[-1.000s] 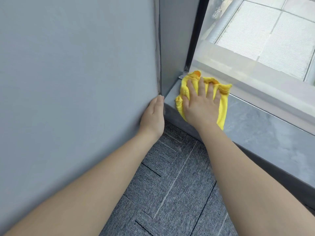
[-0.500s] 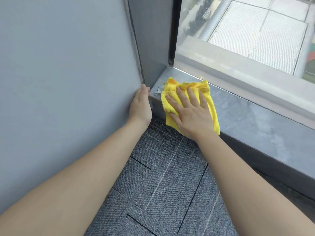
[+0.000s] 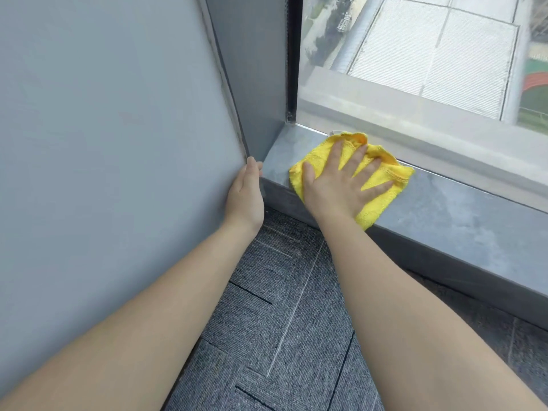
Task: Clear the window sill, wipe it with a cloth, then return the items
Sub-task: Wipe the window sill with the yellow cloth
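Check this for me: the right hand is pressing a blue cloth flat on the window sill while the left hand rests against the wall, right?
Not quite: the cloth is yellow, not blue, as the head view shows. The rest holds: the right hand presses it flat on the window sill while the left hand rests against the wall.

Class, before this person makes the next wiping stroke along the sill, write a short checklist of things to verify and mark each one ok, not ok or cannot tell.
1. Yellow cloth lies flat on the window sill: ok.
2. Right hand presses on the cloth with fingers spread: ok.
3. Left hand braces on the grey wall panel, off the sill: ok.
4. Sill to the right of the cloth is free of items, as far as the view reaches: ok.
5. Corner by the window frame is already wiped clean: cannot tell.
6. Cloth is damp enough: cannot tell.
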Action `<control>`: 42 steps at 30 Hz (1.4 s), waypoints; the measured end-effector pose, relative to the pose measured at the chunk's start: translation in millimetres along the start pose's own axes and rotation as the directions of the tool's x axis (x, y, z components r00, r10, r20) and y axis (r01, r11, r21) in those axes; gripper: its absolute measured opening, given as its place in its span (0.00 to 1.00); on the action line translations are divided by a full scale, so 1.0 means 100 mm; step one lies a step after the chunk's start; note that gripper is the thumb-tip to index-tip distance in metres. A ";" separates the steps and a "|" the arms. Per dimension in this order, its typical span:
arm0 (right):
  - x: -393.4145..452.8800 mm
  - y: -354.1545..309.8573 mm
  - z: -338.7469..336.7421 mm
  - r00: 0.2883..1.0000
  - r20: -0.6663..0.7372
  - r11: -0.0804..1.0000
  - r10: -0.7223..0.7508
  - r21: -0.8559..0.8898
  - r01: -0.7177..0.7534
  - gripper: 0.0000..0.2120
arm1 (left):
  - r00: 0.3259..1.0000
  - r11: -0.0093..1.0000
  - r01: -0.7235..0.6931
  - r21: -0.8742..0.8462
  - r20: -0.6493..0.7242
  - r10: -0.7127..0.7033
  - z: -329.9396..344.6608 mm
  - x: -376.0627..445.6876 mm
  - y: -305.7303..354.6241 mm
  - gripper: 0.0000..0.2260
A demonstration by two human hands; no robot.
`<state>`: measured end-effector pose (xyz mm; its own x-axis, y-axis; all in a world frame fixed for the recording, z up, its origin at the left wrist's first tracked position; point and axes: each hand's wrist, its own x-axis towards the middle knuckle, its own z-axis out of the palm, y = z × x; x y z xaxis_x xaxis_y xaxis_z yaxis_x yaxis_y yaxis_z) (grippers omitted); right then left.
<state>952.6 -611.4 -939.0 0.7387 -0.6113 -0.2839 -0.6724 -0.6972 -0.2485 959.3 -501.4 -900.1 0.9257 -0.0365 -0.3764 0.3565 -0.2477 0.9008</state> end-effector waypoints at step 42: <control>-0.37 1.67 -0.43 0.998 0.069 0.986 -0.008 -0.168 0.020 0.28 | 0.912 0.915 -0.306 0.263 0.357 0.203 0.82 -0.10 0.10 0.11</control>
<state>814.5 -721.3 -930.3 0.7395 -0.5781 -0.3449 -0.6404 -0.7621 -0.0954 943.4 -583.0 -904.8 0.8715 -0.4289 -0.2378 0.0095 -0.4701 0.8825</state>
